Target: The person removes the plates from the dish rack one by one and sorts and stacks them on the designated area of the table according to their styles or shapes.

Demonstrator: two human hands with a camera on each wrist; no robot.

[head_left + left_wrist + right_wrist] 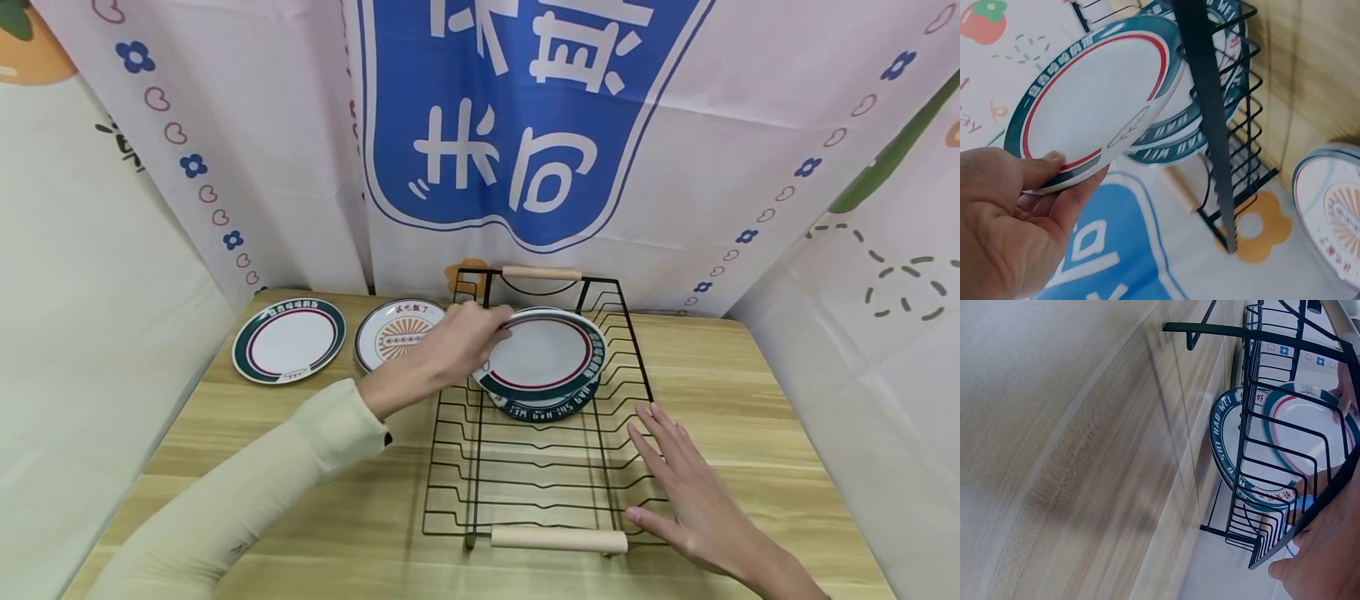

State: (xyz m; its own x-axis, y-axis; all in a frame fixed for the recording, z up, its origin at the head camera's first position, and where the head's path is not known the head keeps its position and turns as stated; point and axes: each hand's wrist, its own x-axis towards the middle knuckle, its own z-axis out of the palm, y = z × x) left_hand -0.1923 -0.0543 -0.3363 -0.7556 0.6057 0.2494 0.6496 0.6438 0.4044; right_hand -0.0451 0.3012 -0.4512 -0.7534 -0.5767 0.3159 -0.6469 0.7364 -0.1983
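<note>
My left hand (468, 337) pinches the edge of a white plate (536, 357) with a green rim and a red ring. In the left wrist view, the thumb lies on its face and the fingers go behind. The plate is tilted over the far part of a black wire dish rack (636, 343). Behind it, another green-rimmed plate (547, 412) with lettering stands in the rack, partly hidden. My right hand (693, 500) is at the rack's right side, its fingers extended; whether they touch the wire I cannot tell.
On the wooden table (315, 467), a green-rimmed plate (291, 342) lies at the far left. Beside it is a plate with an orange sunburst pattern (401, 333), partly behind my left hand. The rack has pale wooden handles (558, 538) at both ends. A printed curtain (300, 167) hangs behind.
</note>
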